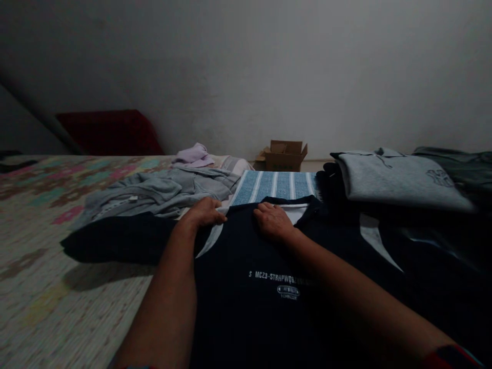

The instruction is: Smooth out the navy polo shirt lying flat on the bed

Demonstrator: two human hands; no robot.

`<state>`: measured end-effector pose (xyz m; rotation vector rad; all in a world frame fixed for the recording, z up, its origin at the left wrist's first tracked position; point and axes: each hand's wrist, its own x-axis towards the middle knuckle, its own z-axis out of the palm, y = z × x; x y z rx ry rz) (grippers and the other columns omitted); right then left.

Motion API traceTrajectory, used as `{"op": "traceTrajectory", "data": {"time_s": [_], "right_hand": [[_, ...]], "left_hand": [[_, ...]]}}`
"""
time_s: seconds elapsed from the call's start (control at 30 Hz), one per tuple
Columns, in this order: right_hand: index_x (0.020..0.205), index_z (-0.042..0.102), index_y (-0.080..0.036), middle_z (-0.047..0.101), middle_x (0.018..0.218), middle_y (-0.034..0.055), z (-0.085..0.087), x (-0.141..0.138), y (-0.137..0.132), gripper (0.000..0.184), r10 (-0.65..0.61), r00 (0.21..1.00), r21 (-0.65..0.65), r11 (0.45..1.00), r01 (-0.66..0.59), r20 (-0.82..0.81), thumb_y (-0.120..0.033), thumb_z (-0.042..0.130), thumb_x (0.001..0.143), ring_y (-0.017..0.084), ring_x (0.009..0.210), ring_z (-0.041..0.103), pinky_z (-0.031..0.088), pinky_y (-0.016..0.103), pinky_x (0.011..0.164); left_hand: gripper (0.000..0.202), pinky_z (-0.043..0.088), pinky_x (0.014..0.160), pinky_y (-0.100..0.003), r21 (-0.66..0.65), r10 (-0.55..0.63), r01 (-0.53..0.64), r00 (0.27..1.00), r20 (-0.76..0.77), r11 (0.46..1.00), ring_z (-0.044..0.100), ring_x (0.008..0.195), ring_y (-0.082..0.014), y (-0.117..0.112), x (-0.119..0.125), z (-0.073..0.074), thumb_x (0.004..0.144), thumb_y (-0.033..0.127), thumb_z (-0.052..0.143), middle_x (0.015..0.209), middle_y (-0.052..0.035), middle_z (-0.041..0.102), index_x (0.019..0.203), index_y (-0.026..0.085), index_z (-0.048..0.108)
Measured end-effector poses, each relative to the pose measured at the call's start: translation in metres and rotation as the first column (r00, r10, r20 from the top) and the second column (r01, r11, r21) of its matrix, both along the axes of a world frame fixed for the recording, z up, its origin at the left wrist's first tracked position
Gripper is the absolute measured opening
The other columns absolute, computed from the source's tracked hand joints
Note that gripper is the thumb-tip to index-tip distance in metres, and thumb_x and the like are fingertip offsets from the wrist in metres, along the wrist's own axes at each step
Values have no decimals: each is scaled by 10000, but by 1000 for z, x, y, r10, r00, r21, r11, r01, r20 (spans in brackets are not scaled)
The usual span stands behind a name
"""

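A dark navy T-shirt point(246, 307) with white lettering on the chest lies spread flat on the bed in front of me. My left hand point(204, 212) rests on its left shoulder near the collar, fingers curled on the fabric. My right hand point(273, 221) presses flat on the shirt just below the collar, a short way to the right of the left hand. Whether either hand pinches the cloth is hard to tell in the dim light.
A crumpled grey garment point(161, 192) and a lilac cloth point(194, 155) lie behind the shirt. A blue striped folded piece point(274, 185) sits beyond the collar. A folded grey sweatshirt point(400, 179) tops a pile at right. A cardboard box point(284, 155) stands by the wall.
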<state>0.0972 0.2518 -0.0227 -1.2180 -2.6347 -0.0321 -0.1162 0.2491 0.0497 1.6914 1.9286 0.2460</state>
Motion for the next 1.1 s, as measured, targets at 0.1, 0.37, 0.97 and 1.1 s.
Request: {"op": "traceTrajectory", "data": {"time_s": [0.1,0.37,0.97,1.1], "right_hand": [[1022,574,-176,581,1064,100,0,0,0,241,2,1000,-4,1000,-2,0,-197,341,963,241,1034,479,371,372,827],[1012,579,-171,583,1062,96,-1,0,0,245,3,1000,10,1000,-3,-11,-198,340,964,239,1024,480,367,364,819],[1009,581,-173,584,1040,96,-4,1,2,234,1,1000,32,999,0,-13,-198,353,965,236,1006,476,365,361,791],[1007,582,-172,587,1021,93,-5,0,2,237,2,1000,38,999,-1,-17,-199,351,963,236,992,478,361,358,776]], "left_hand": [[91,335,459,-236,19,5,-5,1000,-11,1000,513,508,-147,-1,3,1,557,227,613,513,48,527,602,199,539],[100,333,448,-229,21,-8,9,999,-51,1000,515,495,-140,-1,4,0,567,197,608,527,48,530,630,192,531],[133,307,461,-232,75,-30,39,992,-119,996,491,535,-135,1,-2,4,568,277,621,537,51,503,613,192,530],[114,315,455,-224,61,-34,39,996,-84,997,494,528,-129,0,1,2,553,234,588,550,53,509,636,191,523]]}}
